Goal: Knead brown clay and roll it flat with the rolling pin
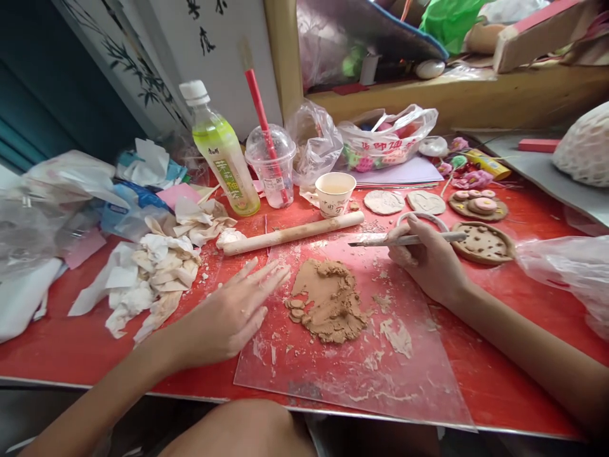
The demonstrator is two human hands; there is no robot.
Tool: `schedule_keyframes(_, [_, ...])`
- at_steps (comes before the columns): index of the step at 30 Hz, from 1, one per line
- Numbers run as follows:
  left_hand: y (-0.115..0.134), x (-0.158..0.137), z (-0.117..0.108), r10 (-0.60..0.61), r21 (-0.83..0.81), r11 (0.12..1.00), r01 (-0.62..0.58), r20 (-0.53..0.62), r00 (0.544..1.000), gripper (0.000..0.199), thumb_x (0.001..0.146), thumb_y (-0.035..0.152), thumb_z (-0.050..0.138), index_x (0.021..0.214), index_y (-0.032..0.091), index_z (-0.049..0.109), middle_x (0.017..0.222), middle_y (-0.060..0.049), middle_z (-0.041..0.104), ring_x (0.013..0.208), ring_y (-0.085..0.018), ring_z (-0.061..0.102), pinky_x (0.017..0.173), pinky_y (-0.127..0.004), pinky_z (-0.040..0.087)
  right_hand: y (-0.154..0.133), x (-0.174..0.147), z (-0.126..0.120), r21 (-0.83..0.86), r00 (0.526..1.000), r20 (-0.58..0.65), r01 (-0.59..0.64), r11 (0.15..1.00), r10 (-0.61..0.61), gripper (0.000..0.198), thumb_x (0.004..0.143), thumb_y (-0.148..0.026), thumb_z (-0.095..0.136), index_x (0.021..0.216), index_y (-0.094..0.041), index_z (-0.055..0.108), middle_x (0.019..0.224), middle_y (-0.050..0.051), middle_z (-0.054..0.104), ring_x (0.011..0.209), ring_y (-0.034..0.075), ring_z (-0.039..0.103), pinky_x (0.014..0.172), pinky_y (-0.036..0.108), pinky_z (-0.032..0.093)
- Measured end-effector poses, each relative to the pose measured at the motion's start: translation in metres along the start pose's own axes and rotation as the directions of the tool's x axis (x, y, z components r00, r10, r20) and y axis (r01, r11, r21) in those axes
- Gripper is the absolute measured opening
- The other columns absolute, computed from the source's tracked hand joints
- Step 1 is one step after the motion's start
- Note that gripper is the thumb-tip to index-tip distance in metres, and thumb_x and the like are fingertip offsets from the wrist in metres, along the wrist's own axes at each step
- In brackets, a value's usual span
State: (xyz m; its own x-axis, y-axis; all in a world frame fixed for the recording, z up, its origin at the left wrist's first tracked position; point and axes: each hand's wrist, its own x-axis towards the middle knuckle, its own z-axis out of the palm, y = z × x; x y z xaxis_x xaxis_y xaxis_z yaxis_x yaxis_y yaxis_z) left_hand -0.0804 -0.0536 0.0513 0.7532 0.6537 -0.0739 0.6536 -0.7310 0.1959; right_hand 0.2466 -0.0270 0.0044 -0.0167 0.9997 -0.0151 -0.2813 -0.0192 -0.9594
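A flattened, cracked piece of brown clay (328,304) lies on a transparent sheet (409,387) smeared with clay. To its left, my left hand (242,311) rests palm down with its fingers spread, holding nothing. My right hand (428,257), right of the clay, is closed around a slim grey craft knife (404,240) whose thin tip points left. The knife is above the sheet, apart from the clay. Just behind that hand is a pale ring (435,221), partly hidden by the fingers. A clay-stained wooden rolling pin (295,233) lies behind the clay.
Crumpled tissues (157,273) cover the left side. A green drink bottle (223,158), a plastic cup with a red straw (272,165) and a paper cup (335,193) stand behind. Clay discs (384,202) and a decorated clay piece (483,242) lie at right, near a plastic bag (571,273).
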Motion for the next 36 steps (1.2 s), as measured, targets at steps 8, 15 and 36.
schedule_keyframes(8, [0.016,0.013,0.015,0.07,-0.008,0.998,-0.07,0.116,0.991,0.058,0.088,0.01,0.032,0.144,0.011,0.016,0.147,-0.013,0.027,0.137,-0.024,0.023,0.113,-0.05,0.015,0.0,0.0,0.003,-0.038,1.0,-0.01,0.005,0.999,-0.006,0.037,0.087,-0.048,0.045,0.068,-0.021,0.063,0.043,-0.003,0.029,0.042,0.01,0.021,0.046,0.032,0.01])
schedule_keyframes(15, [0.018,0.022,0.009,0.1,-0.072,0.993,-0.092,0.116,0.988,0.051,0.092,0.016,0.028,0.143,0.021,0.022,0.151,-0.006,0.018,0.138,-0.023,0.022,0.113,-0.049,0.016,-0.002,0.0,0.007,-0.01,1.0,-0.009,-0.02,1.0,0.02,0.038,0.089,-0.042,0.042,0.067,-0.02,0.064,0.042,-0.003,0.029,0.043,0.009,0.02,0.049,0.034,0.009])
schedule_keyframes(36, [0.001,0.034,0.003,-0.011,-0.082,0.996,0.02,0.109,0.994,0.052,0.095,0.024,0.022,0.146,0.021,0.009,0.153,-0.001,0.005,0.141,-0.021,0.005,0.115,-0.044,0.003,-0.001,0.0,0.006,0.01,1.0,-0.016,-0.019,1.0,0.019,0.038,0.089,-0.04,0.043,0.066,-0.018,0.063,0.042,-0.003,0.031,0.043,0.009,0.021,0.049,0.033,0.01])
